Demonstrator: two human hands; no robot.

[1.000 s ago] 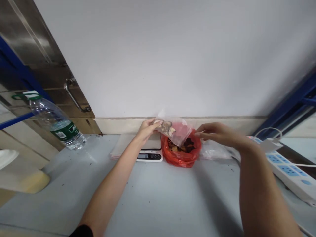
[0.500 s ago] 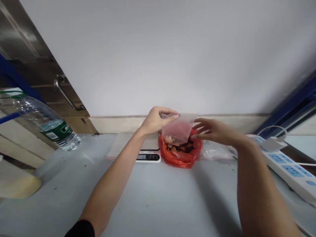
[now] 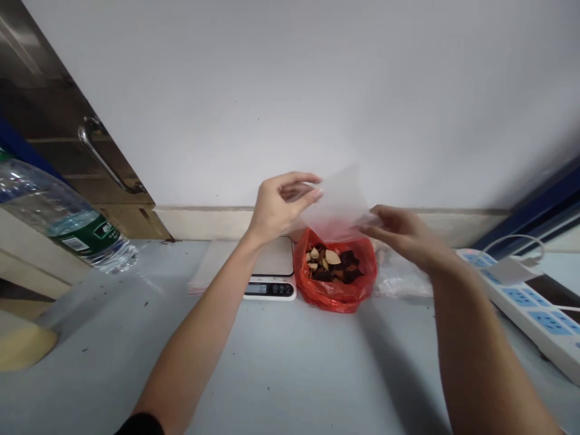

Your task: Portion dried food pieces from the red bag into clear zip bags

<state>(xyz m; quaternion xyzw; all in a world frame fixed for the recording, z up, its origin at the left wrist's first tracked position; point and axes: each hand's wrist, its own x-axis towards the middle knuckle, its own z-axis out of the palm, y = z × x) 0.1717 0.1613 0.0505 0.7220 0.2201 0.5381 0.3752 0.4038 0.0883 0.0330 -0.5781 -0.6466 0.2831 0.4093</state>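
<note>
A small translucent plastic bag [image 3: 341,202] is held tilted above a red plastic bag [image 3: 334,299]. My left hand [image 3: 277,208] pinches its left edge between thumb and fingers. At the lower right corner, my right hand [image 3: 401,232] has thumb and fingers closed on the translucent bag. Dried slices [image 3: 333,258], some pale and some dark brown, lie inside the open red bag. Just left of it stands a white digital scale [image 3: 272,289] with a lit display, its platform partly behind my left forearm.
A stack of flat bags [image 3: 203,272] lies left of the scale. Clear plastic bags [image 3: 401,278] lie to the right, near a white power strip [image 3: 534,308] with a charger and cable. A water bottle [image 3: 86,232] is at left, and a wall [image 3: 290,103] rises behind.
The translucent bag has been raised and tilted. My right hand, apart from it before, now grips its corner. Pale slices show uncovered in the red bag.
</note>
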